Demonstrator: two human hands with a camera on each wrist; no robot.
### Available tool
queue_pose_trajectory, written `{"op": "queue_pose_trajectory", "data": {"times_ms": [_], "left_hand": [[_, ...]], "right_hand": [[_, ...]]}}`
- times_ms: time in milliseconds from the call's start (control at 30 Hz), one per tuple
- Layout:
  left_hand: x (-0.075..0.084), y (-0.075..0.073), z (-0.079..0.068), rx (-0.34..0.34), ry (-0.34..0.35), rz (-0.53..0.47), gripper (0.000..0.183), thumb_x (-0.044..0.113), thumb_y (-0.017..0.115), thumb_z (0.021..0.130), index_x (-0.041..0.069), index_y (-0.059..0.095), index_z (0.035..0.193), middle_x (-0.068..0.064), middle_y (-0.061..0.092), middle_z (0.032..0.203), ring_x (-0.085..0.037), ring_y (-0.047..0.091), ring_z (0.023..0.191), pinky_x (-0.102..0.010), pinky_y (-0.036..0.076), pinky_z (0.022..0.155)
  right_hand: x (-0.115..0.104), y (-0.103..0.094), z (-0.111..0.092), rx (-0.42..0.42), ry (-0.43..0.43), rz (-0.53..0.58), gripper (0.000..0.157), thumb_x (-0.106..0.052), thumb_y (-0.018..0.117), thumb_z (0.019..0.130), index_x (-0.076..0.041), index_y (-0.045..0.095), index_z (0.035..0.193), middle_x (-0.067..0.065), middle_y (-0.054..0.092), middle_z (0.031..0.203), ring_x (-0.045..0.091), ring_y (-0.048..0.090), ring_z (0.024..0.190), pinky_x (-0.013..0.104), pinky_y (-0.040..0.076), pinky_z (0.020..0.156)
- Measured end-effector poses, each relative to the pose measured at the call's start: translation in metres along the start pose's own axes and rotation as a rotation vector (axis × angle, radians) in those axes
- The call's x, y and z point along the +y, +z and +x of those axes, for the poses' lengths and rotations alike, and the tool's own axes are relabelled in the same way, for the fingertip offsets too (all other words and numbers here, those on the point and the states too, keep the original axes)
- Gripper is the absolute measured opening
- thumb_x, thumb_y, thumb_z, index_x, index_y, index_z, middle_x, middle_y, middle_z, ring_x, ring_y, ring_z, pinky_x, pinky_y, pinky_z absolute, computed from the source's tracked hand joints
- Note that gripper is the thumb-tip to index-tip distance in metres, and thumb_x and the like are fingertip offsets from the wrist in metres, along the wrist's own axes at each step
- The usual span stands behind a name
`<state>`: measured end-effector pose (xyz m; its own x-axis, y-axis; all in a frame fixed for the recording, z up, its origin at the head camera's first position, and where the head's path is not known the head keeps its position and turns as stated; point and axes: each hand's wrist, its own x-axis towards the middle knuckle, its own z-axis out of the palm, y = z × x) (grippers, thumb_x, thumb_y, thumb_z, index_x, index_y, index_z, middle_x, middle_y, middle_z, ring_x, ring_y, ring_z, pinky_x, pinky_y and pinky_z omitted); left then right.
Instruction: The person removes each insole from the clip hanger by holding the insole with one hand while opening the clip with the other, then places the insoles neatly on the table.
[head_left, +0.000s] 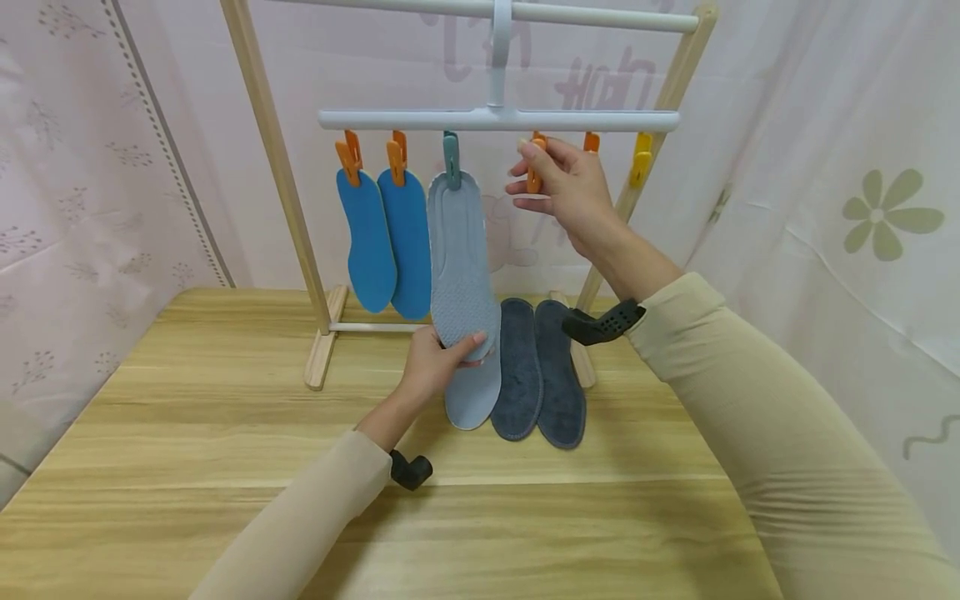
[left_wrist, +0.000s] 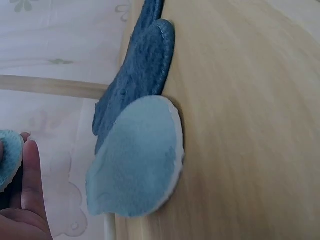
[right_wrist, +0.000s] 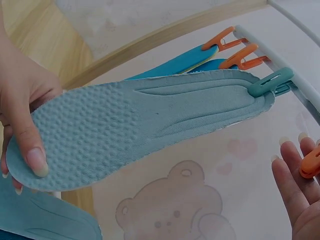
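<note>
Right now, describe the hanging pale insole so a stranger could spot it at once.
Find the rack, then its white hanger. The pale insole hangs from the green clip, its lower end held in the left hand. Its pale, bumpy face sets it apart from the blue insoles hanging beside it.

Pale pinkish-white cloth [head_left: 817, 92] closes in the space at the back and on both sides, falling in soft folds toward the right. Its print shows thin grey sprigs [head_left: 33, 371] on the left, faint pink lettering [head_left: 607, 79] behind, and a large olive-green flower [head_left: 885, 214] on the right. The right wrist view brings out a printed bear [right_wrist: 170, 212] with small pink hearts [right_wrist: 243, 149]. A dark strip [head_left: 168, 142] edged with dots slants down the left side. The tabletop [head_left: 187, 400] is yellowish wood with streaky grain and a rounded far left corner. On it stands a wooden rack [head_left: 277, 158] with white crossbars. The light is soft, casting faint shadows.
</note>
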<state>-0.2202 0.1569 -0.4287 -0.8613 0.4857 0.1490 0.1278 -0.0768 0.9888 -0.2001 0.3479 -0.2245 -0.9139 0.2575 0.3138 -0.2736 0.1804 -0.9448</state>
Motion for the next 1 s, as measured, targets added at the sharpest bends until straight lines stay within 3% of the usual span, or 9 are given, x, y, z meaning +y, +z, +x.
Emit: {"op": "queue_pose_trajectory", "data": {"times_ms": [400,733,1000], "left_hand": [[-0.002,-0.013,-0.009,-0.008,0.035,0.02,0.031,0.012,0.073,0.094,-0.004,0.063,0.118,-0.021,0.067,0.118,-0.023,0.072,0.1,-0.036,0.064,0.077],[-0.004,-0.016,-0.014,0.007,0.04,0.075,0.031,0.014,0.073,0.094,-0.004,0.065,0.118,-0.022,0.069,0.117,-0.031,0.074,0.099,-0.037,0.064,0.076],[-0.009,-0.016,-0.014,0.028,0.044,0.099,0.03,0.013,0.071,0.096,-0.004,0.064,0.12,-0.021,0.07,0.118,-0.022,0.073,0.094,-0.037,0.064,0.075]], "right_hand": [[-0.001,0.007,0.001,-0.027,0.003,0.029,0.028,-0.032,0.065,0.1,-0.01,0.066,0.116,0.002,0.068,0.094,0.018,0.072,0.086,0.028,0.062,0.08],[0.001,0.006,0.003,-0.02,0.041,-0.019,0.038,-0.037,0.062,0.1,-0.013,0.061,0.13,0.003,0.067,0.108,0.021,0.072,0.093,0.031,0.062,0.085],[0.008,0.008,-0.004,0.023,0.103,-0.032,0.049,-0.047,0.058,0.101,-0.012,0.054,0.135,0.01,0.066,0.126,0.025,0.072,0.104,0.034,0.06,0.092]]}}
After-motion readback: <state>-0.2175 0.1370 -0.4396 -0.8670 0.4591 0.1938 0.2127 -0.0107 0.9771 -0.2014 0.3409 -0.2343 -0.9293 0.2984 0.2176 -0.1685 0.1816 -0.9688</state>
